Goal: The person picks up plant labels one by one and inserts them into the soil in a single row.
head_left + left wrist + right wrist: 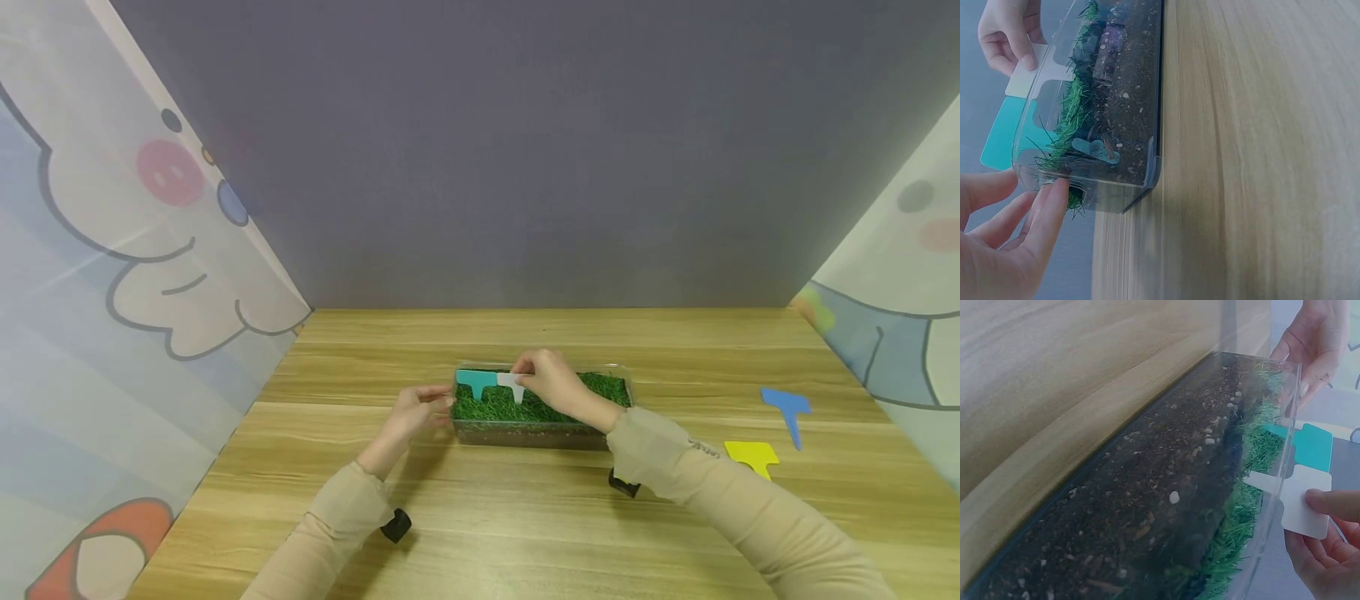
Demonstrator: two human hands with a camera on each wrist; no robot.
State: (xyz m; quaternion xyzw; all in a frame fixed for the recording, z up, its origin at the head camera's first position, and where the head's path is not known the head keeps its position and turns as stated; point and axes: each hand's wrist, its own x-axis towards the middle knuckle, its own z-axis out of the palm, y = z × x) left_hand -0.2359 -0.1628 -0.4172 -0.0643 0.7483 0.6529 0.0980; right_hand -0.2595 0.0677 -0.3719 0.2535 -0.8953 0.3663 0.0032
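Observation:
A clear rectangular planter box (pixel 540 437) holds dark soil (pixel 1147 481) topped with green artificial-looking grass (pixel 487 411). Near its left end a teal T-shaped plant label (pixel 476 382) stands with its stem down in the grass. Just right of that, my right hand (pixel 553 385) pinches a white T-shaped plant label (pixel 1304 500) by its broad head, between thumb and fingers. The white label's stem (pixel 1263 481) points down into the grass. At the box's left end, my left hand (pixel 411 414) touches the end wall and rim with fairly straight fingers (pixel 1054 206).
On the wooden table (pixel 495 525), right of the box, lie a blue T-shaped label (pixel 787 406) and a yellow one (pixel 752 453), the latter partly hidden by my right sleeve (pixel 720 483). A dark panel (pixel 540 158) rises behind; cartoon-printed sheets (pixel 112 275) flank both sides.

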